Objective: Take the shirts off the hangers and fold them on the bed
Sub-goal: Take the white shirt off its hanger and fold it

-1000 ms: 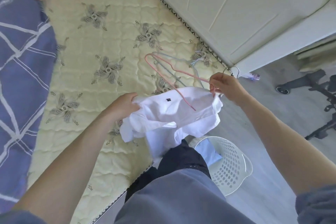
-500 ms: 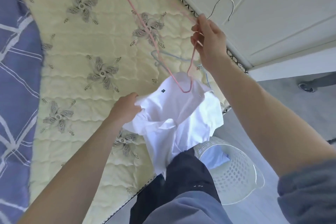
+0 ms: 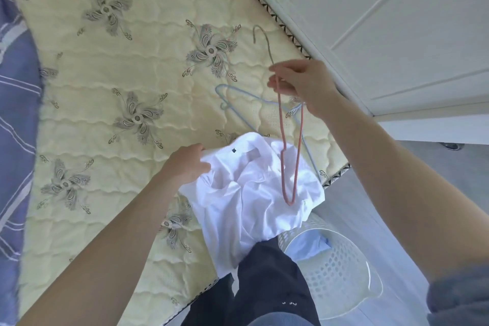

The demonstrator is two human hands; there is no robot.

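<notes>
Step in hand: getting the pink hanger (image 3: 283, 137) clear of the shirt (image 3: 251, 188), then laying the shirt out to fold.

How to do it well: lift the hanger straight up & away so its low end doesn't snag the cloth. It looks to hang in front of the shirt, not inside, but can't be 100% sure at the bottom loop. Drop it by the blue hanger (image 3: 254, 96) lying on the bed (image 3: 105, 103), out of the fold area. Then bring the shirt fwd onto the bed. Right now it's bunched at the bed's near edge, lower part drooping over the side twd the basket (image 3: 349, 280). Spread flat, collar up, before any fold.

Hands: right hand (image 3: 301, 85) is raised over the bed edge, fingers narrowed in a pinch on the hanger's neck just under the hook, and the hanger dangles from it. Left hand (image 3: 186, 164) has fingers curled round the shirt at the collar side, holding it up w/ a firm grip.
</notes>
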